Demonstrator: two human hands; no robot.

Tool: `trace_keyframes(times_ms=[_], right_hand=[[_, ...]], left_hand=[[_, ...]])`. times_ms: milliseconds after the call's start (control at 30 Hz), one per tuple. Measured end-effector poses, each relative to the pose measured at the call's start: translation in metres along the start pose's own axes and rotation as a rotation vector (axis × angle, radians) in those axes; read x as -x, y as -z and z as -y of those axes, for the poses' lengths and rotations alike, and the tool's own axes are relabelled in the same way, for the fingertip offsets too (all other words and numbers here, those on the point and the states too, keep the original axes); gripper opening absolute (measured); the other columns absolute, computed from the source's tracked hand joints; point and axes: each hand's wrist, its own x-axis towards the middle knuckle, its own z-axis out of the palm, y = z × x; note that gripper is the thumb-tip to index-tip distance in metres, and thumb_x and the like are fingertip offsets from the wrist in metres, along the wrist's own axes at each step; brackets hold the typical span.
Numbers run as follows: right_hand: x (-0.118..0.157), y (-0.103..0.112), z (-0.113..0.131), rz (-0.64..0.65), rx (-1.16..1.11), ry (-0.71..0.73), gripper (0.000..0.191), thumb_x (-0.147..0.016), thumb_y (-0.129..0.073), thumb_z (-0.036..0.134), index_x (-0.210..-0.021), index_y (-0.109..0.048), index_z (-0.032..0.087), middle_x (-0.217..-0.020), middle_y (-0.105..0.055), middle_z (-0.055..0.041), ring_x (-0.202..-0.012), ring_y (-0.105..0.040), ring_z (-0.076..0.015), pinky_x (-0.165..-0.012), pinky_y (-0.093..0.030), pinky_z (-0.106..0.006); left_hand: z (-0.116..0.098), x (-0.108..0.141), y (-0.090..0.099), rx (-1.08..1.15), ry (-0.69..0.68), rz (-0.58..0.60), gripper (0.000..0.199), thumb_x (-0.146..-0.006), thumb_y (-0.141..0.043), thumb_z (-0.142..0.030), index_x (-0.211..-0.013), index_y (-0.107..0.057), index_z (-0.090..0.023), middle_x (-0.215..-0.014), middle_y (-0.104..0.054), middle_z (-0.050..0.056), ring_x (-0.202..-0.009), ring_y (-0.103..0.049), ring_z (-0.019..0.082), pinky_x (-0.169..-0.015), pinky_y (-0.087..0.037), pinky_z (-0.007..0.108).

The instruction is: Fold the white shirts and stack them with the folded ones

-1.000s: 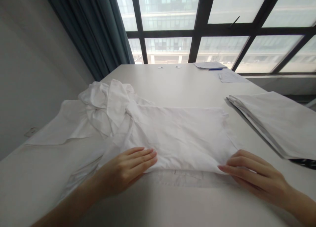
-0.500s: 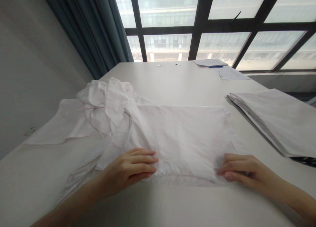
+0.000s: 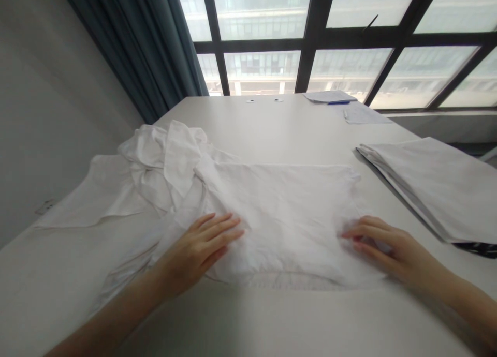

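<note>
The left hand (image 3: 194,256) and right hand (image 3: 392,248) are both bare, with slim, tapering fingers (image 3: 223,226) and narrow palms. The backs of the hands look smooth and run into slender wrists (image 3: 157,284). The left forearm (image 3: 112,315) is bare as far as it shows and widens gently away from the wrist; the right forearm (image 3: 454,295) is bare and slender too. The right fingertips are blurred, so their nails cannot be made out.

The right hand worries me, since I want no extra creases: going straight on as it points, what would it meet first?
The right hand would likely meet the flat part of the white cloth first, right by its fingertips; blur hides whether they touch.
</note>
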Motion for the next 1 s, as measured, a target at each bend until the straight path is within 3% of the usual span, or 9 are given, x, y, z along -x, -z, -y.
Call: trace_keyframes(times_ms=[133, 233, 367, 533, 733, 1000], right_hand=[[0.001, -0.002, -0.016, -0.257, 0.104, -0.292, 0.036, -0.09, -0.051, 0.053, -0.107, -0.061, 0.023, -0.08, -0.067, -0.0046, -0.064, -0.06, -0.019, -0.062, -0.047, -0.032], [0.001, -0.003, -0.023, -0.288, 0.089, -0.357, 0.044, -0.087, -0.05, 0.058, -0.11, -0.056, 0.022, -0.074, -0.066, -0.0038, -0.06, -0.06, -0.0194, -0.058, -0.045, -0.032], [0.001, -0.001, -0.022, -0.25, 0.061, -0.39, 0.049, -0.085, -0.05, 0.06, -0.114, -0.054, 0.021, -0.073, -0.067, -0.0042, -0.06, -0.06, -0.0204, -0.06, -0.046, -0.033], [0.002, 0.007, -0.015, -0.161, -0.067, -0.412, 0.057, -0.083, -0.055, 0.063, -0.123, -0.053, 0.022, -0.074, -0.069, -0.0031, -0.065, -0.06, -0.0207, -0.062, -0.047, -0.034], [0.003, 0.016, -0.013, -0.026, -0.31, -0.471, 0.067, -0.079, -0.061, 0.066, -0.129, -0.051, 0.023, -0.066, -0.06, 0.001, -0.061, -0.053, -0.0172, -0.056, -0.043, -0.029], [0.006, 0.02, -0.017, -0.043, -0.415, -0.466, 0.052, -0.08, -0.067, 0.059, -0.118, -0.054, 0.026, -0.061, -0.039, 0.0069, -0.055, -0.039, -0.012, -0.05, -0.032, -0.025]], left_hand=[[0.02, 0.003, 0.003, -0.083, 0.294, -0.228, 0.029, -0.099, -0.042, -0.028, -0.12, -0.06, -0.02, -0.118, -0.066, 0.008, -0.112, -0.059, 0.023, -0.1, -0.045, 0.039], [0.03, 0.005, 0.005, -0.116, 0.451, -0.275, 0.03, -0.096, -0.043, -0.036, -0.111, -0.062, -0.019, -0.103, -0.066, 0.007, -0.097, -0.061, 0.024, -0.091, -0.048, 0.04], [0.031, 0.006, 0.005, -0.097, 0.56, -0.228, 0.032, -0.092, -0.046, -0.04, -0.111, -0.062, -0.02, -0.083, -0.064, 0.003, -0.078, -0.06, 0.022, -0.076, -0.048, 0.036], [0.026, 0.005, 0.006, -0.031, 0.604, -0.219, 0.032, -0.09, -0.051, -0.042, -0.112, -0.064, -0.023, -0.078, -0.063, 0.001, -0.074, -0.06, 0.02, -0.072, -0.045, 0.033], [0.026, 0.006, 0.008, -0.03, 0.613, -0.182, 0.032, -0.09, -0.051, -0.039, -0.114, -0.063, -0.022, -0.074, -0.06, -0.001, -0.073, -0.06, 0.019, -0.071, -0.044, 0.032], [0.023, 0.003, 0.01, -0.054, 0.553, -0.309, 0.029, -0.092, -0.048, -0.039, -0.115, -0.062, -0.027, -0.07, -0.059, -0.004, -0.064, -0.058, 0.016, -0.077, -0.047, 0.034]])
